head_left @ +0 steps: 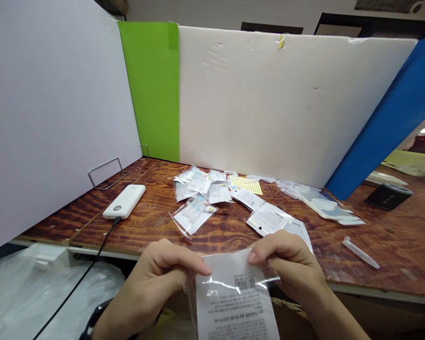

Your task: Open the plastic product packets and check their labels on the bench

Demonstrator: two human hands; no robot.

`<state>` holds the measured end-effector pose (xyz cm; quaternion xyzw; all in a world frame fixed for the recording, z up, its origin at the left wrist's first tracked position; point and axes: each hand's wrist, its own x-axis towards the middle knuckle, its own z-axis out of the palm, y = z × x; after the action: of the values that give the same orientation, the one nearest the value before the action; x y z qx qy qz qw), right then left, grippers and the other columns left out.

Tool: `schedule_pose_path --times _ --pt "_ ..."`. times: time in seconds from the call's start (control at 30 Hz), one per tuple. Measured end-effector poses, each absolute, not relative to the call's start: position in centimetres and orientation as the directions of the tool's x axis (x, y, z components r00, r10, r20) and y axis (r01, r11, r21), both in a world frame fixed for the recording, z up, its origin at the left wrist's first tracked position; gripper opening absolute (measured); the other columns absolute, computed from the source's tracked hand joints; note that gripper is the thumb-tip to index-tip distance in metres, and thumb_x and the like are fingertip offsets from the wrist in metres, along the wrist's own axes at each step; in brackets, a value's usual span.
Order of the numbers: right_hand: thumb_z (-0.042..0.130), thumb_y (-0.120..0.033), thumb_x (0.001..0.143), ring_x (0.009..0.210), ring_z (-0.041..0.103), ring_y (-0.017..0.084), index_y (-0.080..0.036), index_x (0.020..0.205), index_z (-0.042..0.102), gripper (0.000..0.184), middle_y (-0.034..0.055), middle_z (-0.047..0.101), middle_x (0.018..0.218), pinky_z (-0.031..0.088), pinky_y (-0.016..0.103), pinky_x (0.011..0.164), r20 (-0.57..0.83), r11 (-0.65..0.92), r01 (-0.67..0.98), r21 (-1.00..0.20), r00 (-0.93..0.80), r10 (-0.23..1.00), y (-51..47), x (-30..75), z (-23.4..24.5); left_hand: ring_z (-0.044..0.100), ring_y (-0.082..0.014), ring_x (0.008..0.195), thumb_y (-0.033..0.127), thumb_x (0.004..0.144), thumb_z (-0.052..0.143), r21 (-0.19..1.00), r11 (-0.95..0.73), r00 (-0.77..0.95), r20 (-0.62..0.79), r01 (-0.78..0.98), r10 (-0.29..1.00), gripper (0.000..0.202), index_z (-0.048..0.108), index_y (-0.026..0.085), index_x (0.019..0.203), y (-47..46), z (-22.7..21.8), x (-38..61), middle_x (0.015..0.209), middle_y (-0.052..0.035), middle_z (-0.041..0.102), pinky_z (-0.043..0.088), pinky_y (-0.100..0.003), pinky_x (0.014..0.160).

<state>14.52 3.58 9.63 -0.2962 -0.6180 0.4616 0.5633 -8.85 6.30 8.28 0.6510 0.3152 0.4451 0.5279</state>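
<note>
The person's left hand (152, 283) and right hand (286, 269) were pinching the top of a clear plastic packet (233, 297) with a barcode label, just in front of the near edge of the wooden table (219, 236). Beyond that edge, many other plastic packets (194, 186) still lay in loose heaps, so it looked that only this one was in work and much remained.

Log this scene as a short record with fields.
Left hand: holds a clear plastic bag by its upper edge
Right hand: holds the same bag's opposite upper corner
Bag marking: printed barcode label
Nearby: small plastic packets on a wooden table
Also: white power bank, black cable, white partition board
</note>
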Motion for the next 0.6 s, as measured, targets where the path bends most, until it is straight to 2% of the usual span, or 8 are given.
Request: schedule_pose_path --times 0.13,0.33,0.47,0.6 --pt "0.062 -0.009 0.079 0.057 0.064 0.011 -0.029 0.082 0.076 0.025 -0.0003 0.075 0.072 0.048 0.018 0.049 0.481 0.473 -0.093 -0.876 -0.222 0.848 3.4 14.6 10.0 0.062 -0.0156 0.063 0.017 0.076 0.06 0.961 -0.269 0.401 0.273 -0.069 0.874 0.024 0.078 0.031 0.074 6.2 8.4 -9.0 0.071 -0.0021 0.074 0.044 -0.023 0.057" --pt "0.06 -0.018 0.084 0.055 0.065 0.014 -0.027 0.085 0.076 0.018 0.004 0.076 0.074 0.049 0.021 0.049 0.523 0.53 -0.049 -0.847 -0.261 0.811 3.2 14.8 10.2 0.061 -0.0146 0.062 0.014 0.074 0.057 0.976 -0.134 0.475 0.2 -0.169 0.857 0.025 0.078 0.027 0.073 6.1 8.7 -8.8 0.071 -0.0023 0.073 0.043 -0.022 0.057" --pt "0.057 -0.026 0.086 0.069 0.07 0.019 -0.027 0.088 0.077 0.02 0.0057 0.076 0.079 0.053 0.025 0.061 0.542 0.552 -0.055 -0.832 -0.291 0.788 3.2 15.3 10.2 0.062 -0.0163 0.063 0.019 0.069 0.061 0.934 -0.02 0.454 0.192 -0.357 0.87 0.017 0.078 0.023 0.068 6.0 9.6 -8.2 0.067 -0.004 0.073 0.047 -0.023 0.061" --pt "0.058 -0.028 0.087 0.085 0.071 0.023 -0.027 0.09 0.076 0.019 0.0067 0.076 0.096 0.056 0.029 0.072 0.535 0.54 -0.067 -0.839 -0.284 0.796 3.2 15.5 10.2 0.064 -0.0182 0.065 0.032 0.071 0.066 0.904 -0.004 0.463 0.222 -0.428 0.858 0.018 0.078 0.018 0.067 6.1 10.1 -7.8 0.07 -0.0071 0.074 0.05 -0.026 0.065"
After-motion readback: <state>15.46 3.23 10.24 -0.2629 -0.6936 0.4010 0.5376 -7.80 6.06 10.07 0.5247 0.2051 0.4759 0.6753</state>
